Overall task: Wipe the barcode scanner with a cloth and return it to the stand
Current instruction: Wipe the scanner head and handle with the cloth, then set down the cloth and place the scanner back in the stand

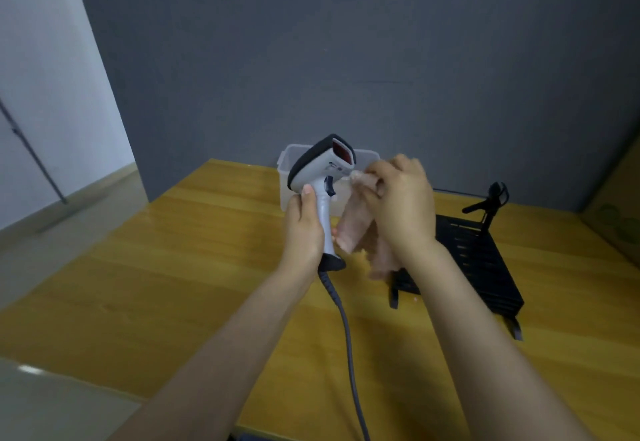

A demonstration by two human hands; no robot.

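My left hand (304, 229) grips the barcode scanner (323, 177) by its handle; my right hand (401, 205), just beside, clutches the cloth (353, 229) against its head.

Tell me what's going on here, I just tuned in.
A person is cleaning a barcode scanner. The left hand holds it upright by the handle above the wooden table, its cable trailing down toward the camera. The right hand presses a pale cloth against the scanner's head, just below the red window. The black stand sits empty to the right, so the return is not yet done.
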